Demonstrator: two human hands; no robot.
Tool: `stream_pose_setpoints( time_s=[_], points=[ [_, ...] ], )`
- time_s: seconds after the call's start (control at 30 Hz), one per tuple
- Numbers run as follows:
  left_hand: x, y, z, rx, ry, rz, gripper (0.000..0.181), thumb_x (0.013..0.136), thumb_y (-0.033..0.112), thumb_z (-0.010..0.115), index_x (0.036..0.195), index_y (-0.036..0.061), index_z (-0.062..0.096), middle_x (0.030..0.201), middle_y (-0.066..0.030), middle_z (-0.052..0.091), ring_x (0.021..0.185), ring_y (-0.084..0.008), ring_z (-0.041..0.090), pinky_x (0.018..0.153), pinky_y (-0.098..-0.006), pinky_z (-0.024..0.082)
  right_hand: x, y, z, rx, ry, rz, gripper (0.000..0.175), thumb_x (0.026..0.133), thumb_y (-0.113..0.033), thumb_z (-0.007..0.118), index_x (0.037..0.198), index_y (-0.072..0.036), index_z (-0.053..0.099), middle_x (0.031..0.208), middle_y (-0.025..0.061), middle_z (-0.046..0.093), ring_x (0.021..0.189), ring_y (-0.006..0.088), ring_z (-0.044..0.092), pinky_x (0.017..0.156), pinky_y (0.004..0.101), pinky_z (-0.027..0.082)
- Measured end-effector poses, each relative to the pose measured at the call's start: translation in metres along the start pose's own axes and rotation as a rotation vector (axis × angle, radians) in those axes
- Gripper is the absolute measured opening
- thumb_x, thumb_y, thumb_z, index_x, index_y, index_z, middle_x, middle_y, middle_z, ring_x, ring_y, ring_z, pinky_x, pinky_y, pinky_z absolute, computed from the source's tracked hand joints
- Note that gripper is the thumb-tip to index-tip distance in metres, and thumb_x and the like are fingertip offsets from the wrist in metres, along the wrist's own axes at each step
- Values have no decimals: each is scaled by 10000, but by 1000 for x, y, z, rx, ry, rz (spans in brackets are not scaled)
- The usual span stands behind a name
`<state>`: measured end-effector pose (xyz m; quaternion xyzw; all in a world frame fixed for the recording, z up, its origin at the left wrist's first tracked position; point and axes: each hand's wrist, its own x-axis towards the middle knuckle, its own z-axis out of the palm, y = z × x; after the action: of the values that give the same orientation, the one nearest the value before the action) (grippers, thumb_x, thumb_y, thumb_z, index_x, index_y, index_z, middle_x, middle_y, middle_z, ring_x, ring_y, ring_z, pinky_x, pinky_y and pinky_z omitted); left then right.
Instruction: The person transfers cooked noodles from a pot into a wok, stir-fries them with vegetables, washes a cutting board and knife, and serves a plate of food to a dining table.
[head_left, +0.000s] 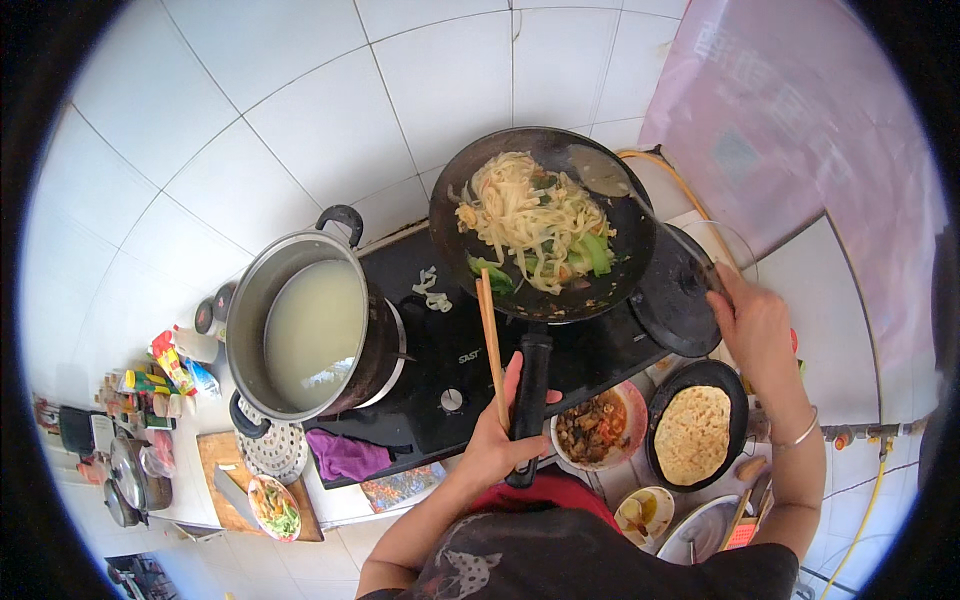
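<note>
A dark wok (457, 247) sits over the right part of a black gas stove, tilted a little in view. In it lie wide noodles (517, 202) with green leafy vegetable (596, 253) and bits of egg. My left hand (499, 442) is around the wok's black handle (535, 375) and also has a pair of wooden chopsticks (491, 337) in it, their tips by the wok's near rim. My right hand (750, 319) grips the handle of a metal spatula (600, 171). The spatula's blade rests against the wok's right inner wall, beside the noodles.
Left on the stove (427, 375) stands a large pot (251, 300) of cloudy liquid. Loose noodle pieces (431, 291) lie between. A dark lid (679, 292), a pan with flatbread (694, 435) and a bowl of stew (600, 427) are right. A knife (234, 491) lies on a cutting board (214, 450).
</note>
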<state>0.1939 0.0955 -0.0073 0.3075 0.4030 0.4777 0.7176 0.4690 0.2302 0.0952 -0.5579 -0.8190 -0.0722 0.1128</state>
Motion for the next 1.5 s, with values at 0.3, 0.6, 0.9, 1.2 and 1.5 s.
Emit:
stream_pose_setpoints(
  time_s=[0.3, 0.6, 0.9, 1.2, 1.5],
  points=[
    [3, -1, -1, 44, -28, 34, 1075, 643, -122, 602, 1475, 243, 26, 1225, -164, 513, 686, -131, 581, 614, -268, 494, 118, 2, 50, 778, -478, 230, 231, 810, -166, 624, 947, 18, 641, 648, 160, 618, 571, 182, 556, 576, 356, 456],
    [1, 0, -1, 89, -12, 36, 1061, 651, -121, 594, 1474, 244, 33, 1211, -169, 525, 674, -127, 580, 604, -267, 494, 55, 6, -15, 92, -113, -536, 419, 633, 3, 649, 1020, -153, 677, 727, 128, 510, 602, 302, 538, 542, 392, 449],
    [3, -1, 0, 1, -1, 21, 1079, 623, -115, 607, 1474, 235, 43, 1197, -175, 527, 662, -143, 584, 584, -281, 498, -9, 19, -99, 50, -179, -155, 506, 535, 59, 685, 1002, -137, 681, 690, 103, 498, 587, 283, 535, 518, 381, 427],
    [3, -2, 1, 20, 17, 37, 1069, 616, -87, 619, 1475, 226, 64, 1184, -194, 528, 650, -151, 587, 578, -279, 500, 40, -14, -54, -45, -128, -236, 339, 612, -80, 697, 950, -112, 685, 696, 132, 524, 674, 317, 533, 614, 413, 413],
    [4, -7, -1, 20, 2, 63, 1066, 620, -101, 611, 1475, 227, 65, 1193, -189, 531, 647, -150, 587, 572, -279, 495, 77, -57, -109, -328, -202, -358, 350, 615, -77, 685, 956, -153, 700, 680, 118, 528, 689, 291, 547, 606, 389, 415]
  ],
)
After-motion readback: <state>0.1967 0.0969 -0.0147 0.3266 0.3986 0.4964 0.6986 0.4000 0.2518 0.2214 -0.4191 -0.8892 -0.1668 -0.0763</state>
